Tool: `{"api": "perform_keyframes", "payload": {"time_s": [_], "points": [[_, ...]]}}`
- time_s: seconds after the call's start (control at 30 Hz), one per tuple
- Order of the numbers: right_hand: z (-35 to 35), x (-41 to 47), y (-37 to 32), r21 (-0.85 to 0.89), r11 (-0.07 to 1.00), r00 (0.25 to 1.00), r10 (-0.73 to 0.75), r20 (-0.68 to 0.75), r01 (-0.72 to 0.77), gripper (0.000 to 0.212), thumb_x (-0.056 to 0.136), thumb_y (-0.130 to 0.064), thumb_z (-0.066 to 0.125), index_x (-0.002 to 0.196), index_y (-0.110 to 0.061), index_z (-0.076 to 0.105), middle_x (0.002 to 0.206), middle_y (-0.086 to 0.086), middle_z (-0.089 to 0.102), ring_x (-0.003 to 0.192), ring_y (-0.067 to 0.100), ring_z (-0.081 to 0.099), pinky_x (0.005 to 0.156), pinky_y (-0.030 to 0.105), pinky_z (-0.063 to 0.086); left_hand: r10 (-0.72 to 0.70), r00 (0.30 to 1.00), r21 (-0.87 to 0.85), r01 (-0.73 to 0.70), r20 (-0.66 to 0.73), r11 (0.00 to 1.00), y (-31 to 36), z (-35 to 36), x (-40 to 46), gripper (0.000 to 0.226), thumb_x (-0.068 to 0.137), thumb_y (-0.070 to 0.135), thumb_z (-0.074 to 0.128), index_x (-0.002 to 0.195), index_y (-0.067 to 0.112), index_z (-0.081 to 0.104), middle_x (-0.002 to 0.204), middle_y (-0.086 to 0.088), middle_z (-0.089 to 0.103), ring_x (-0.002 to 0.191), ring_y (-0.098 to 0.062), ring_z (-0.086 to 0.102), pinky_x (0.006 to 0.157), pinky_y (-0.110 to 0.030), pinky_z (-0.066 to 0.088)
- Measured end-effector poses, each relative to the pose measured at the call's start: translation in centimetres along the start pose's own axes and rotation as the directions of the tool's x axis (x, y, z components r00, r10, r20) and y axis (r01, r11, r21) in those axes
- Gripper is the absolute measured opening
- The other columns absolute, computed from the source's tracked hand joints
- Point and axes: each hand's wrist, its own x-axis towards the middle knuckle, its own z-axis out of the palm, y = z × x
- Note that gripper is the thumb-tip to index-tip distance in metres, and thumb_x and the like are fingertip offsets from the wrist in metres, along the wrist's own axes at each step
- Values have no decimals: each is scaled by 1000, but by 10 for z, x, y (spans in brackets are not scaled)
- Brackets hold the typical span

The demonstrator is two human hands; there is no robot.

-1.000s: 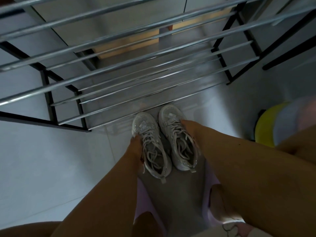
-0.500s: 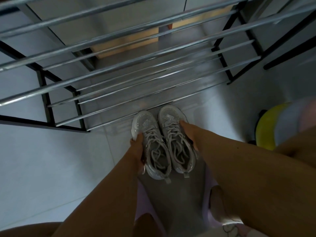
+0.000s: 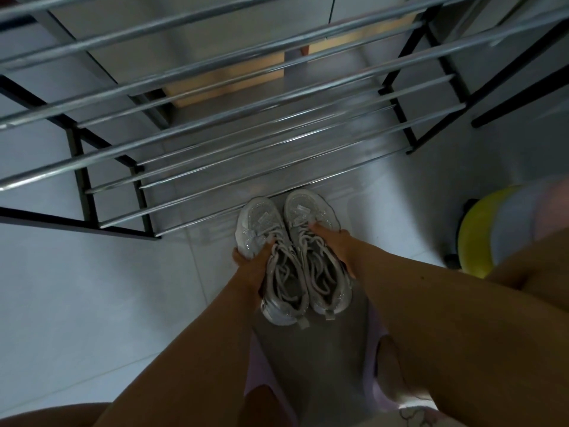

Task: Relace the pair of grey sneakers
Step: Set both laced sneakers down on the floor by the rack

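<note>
Left hand (image 3: 251, 266) fingers curl around left sneaker (image 3: 271, 260) at 9 o'clock side; right hand (image 3: 337, 245) grasps right sneaker (image 3: 317, 257) at 3 o'clock

A metal shoe rack (image 3: 234, 140) with chrome bars stands on the pale tiled floor (image 3: 77, 288) beyond the hands; a yellow round object (image 3: 475, 238) sits to their right.

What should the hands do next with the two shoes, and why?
Probably bring the pair closer and set it down, then let one shoe go. The left hand grips the left sneaker and the right hand grips the right sneaker, side by side in front of the rack. With both hands full, neither can work the laces, which look still threaded.
</note>
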Motion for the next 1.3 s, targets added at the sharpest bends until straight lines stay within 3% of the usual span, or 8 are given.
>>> {"api": "perform_keyframes", "payload": {"time_s": [0.13, 0.3, 0.47, 0.6, 0.73, 0.9, 1.1, 1.3], "points": [[-3, -4, 5, 65, 997, 999, -32, -23, 33, 117, 69, -69, 61, 149, -10, 1, 151, 19, 26, 133, 37, 36, 109, 51, 33, 16, 1000, -6, -16, 19, 1000, 3, 3, -3, 114, 63, 50, 77, 146, 42, 0, 145, -16, 38, 118, -39, 52, 95, -58, 47], [-5, -12, 4, 92, 994, 998, -45, -54, 50, 115, 71, -69, 60, 150, -12, -2, 154, 18, 21, 135, 39, 32, 109, 54, 31, 35, 999, -2, -35, 19, 999, 5, 6, -13, 117, 59, 53, 78, 146, 43, 0, 144, -16, 38, 117, -39, 52, 95, -58, 47], [-5, -31, 6, 171, 983, 998, -55, -32, 60, 113, 70, -64, 66, 150, -11, 6, 150, 20, 29, 130, 39, 40, 106, 51, 38, 60, 998, 5, -60, -11, 998, 6, 6, -28, 107, 72, 47, 75, 147, 38, 0, 144, -16, 37, 118, -39, 51, 96, -57, 46], [-6, -48, 9, 219, 972, 996, -82, -33, 88, 115, 68, -63, 68, 150, -11, 7, 150, 19, 30, 129, 39, 41, 105, 50, 38, 96, 995, 6, -96, -1, 995, 6, 5, -48, 104, 73, 48, 74, 146, 37, 2, 142, -15, 39, 115, -36, 53, 91, -50, 50], [-5, -67, 2, 233, 963, 991, -131, -28, 134, 117, 66, -64, 69, 150, -12, 6, 151, 19, 28, 131, 39, 38, 107, 53, 35, 146, 989, -44, -147, -13, 988, 13, 1, -71, 111, 66, 51, 76, 148, 36, 3, 143, -14, 39, 115, -36, 53, 93, -55, 48], [-2, -91, -5, 243, 952, 982, -183, -43, 188, 121, 63, -62, 74, 149, -14, 4, 151, 19, 26, 131, 40, 37, 107, 53, 35, 195, 981, -119, -195, -13, 973, 14, -5, -101, 100, 67, 47, 79, 145, 33, 18, 130, -10, 48, 100, -32, 59, 73, -46, 57], [-5, -118, -10, 260, 926, 961, -277, -22, 273, 105, 70, -64, 66, 147, -11, 19, 144, 18, 38, 121, 38, 48, 102, 50, 42, 257, 966, -157, -250, 29, 956, 25, -20, -131, 82, 73, 41, 79, 139, 27, 33, 126, -16, 57, 99, -36, 65, 80, -56, 55], [-5, -151, -9, 263, 900, 927, -372, 46, 348, 99, 73, -67, 61, 146, -11, 25, 140, 18, 44, 118, 37, 51, 100, 52, 43, 302, 952, -153, -292, 44, 944, 29, -36, -171, 83, 75, 50, 73, 141, 31, 27, 119, -10, 58, 99, -32, 64, 75, -46, 57]]}}
